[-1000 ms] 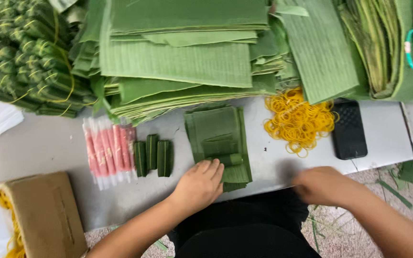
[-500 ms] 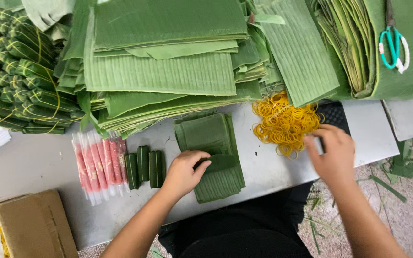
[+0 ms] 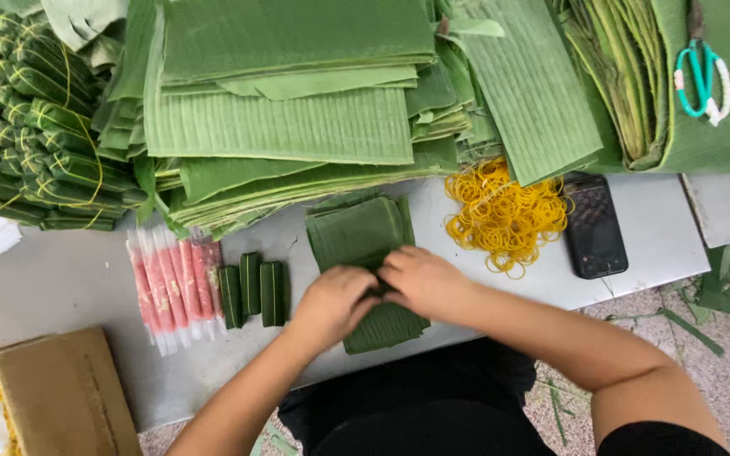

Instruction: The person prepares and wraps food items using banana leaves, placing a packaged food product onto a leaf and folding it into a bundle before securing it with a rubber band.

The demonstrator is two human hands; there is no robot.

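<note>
My left hand (image 3: 335, 302) and my right hand (image 3: 420, 281) meet over a small stack of cut green leaf pieces (image 3: 356, 230) on the grey table (image 3: 61, 279). Both hands press together on something small on that stack; what lies between the fingers is hidden. Three finished leaf-wrapped rolls (image 3: 253, 293) lie just left of my left hand. Beside them sit several pink sausages in clear wrap (image 3: 171, 287). A heap of yellow rubber bands (image 3: 500, 215) is to the right of the stack.
Big piles of banana leaves (image 3: 297, 101) fill the back. Tied bundles of wrapped rolls (image 3: 31, 127) are stacked at far left. A black phone (image 3: 595, 226) lies by the bands, teal scissors (image 3: 701, 76) at top right, a cardboard box (image 3: 52, 397) at bottom left.
My right hand came back from the rubber band heap to the leaf stack and joined my left hand. The left hand stayed on the stack.
</note>
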